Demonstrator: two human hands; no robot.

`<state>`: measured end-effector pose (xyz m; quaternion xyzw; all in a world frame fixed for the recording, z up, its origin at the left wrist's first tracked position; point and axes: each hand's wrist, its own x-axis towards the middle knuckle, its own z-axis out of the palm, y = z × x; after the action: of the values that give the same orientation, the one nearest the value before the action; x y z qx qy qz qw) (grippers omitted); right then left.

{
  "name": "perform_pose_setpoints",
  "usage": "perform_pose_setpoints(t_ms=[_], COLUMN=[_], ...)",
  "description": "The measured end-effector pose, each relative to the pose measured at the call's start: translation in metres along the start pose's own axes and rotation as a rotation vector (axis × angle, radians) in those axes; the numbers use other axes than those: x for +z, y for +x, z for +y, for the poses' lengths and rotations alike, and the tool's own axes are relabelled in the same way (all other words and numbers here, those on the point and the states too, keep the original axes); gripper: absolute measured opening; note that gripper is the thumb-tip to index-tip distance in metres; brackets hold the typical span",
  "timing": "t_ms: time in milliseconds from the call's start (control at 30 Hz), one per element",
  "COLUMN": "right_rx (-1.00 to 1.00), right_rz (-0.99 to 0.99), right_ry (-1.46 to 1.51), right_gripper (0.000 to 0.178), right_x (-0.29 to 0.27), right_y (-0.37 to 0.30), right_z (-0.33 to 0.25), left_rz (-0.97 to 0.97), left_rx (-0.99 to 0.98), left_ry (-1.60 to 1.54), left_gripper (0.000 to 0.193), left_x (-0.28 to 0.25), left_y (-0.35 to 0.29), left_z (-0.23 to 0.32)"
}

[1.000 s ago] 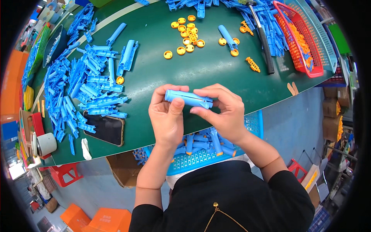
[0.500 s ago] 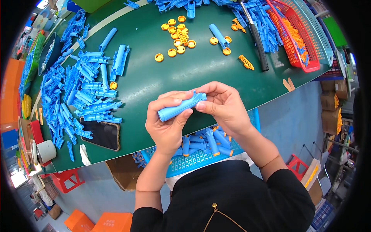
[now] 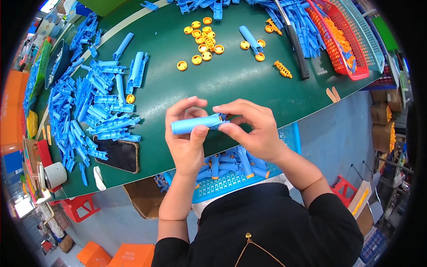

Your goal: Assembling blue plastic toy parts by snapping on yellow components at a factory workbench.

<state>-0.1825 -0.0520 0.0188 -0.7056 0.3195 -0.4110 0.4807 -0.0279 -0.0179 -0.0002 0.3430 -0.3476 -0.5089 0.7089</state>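
My left hand [image 3: 187,142] is closed round a blue plastic tube [image 3: 191,125], its thumb pressed along the near side. The tube lies nearly level above the table's near edge, its closed, rounded end to the left. At its right end, which has an opening and small projecting parts, my right hand [image 3: 251,127] pinches with thumb and fingers; a dark gap shows there. Below my hands, a light-blue basket [image 3: 222,190] holds several finished-looking blue tubes with orange ends [image 3: 245,162].
Blue plastic half-shells [image 3: 104,98] lie heaped at the left beside a phone [image 3: 118,153]. Orange round caps [image 3: 207,56], a blue tube [image 3: 251,39] and a hammer-like black handle [image 3: 298,53] lie farther off. A red basket [image 3: 338,58] of orange parts stands at the right.
The tube has turned from slanting to nearly level and moved slightly left. My left fingers have loosened and lifted at the far side; my right fingers have shifted on its end.
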Motion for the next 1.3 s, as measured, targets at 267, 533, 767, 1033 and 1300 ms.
perform_pose_setpoints(t_ms=[267, 533, 767, 1033, 1300], right_rx=[-0.156, -0.109, -0.052, 0.487, 0.671], right_rz=[0.057, 0.087, 0.086, 0.175, 0.019], right_ry=[-0.112, 0.04, 0.132, 0.924, 1.345], right_gripper=[0.039, 0.032, 0.03, 0.021, 0.011], right_x=[0.003, 0.002, 0.002, 0.0, 0.001], right_y=[0.004, 0.003, -0.002, -0.002, -0.01], right_z=[0.002, 0.004, 0.002, -0.003, -0.005], left_rz=[-0.048, -0.003, -0.051, -0.112, -0.265], left_rx=[-0.006, 0.003, 0.121, 0.385, 0.708], left_ry=[-0.029, -0.048, 0.138, 0.419, 0.935], left_gripper=[0.029, 0.029, 0.028, 0.032, 0.041], left_x=[-0.002, 0.009, 0.001, 0.002, 0.001], left_y=[-0.004, -0.006, -0.008, -0.006, -0.009], left_z=[0.0, 0.001, 0.0, -0.006, 0.009])
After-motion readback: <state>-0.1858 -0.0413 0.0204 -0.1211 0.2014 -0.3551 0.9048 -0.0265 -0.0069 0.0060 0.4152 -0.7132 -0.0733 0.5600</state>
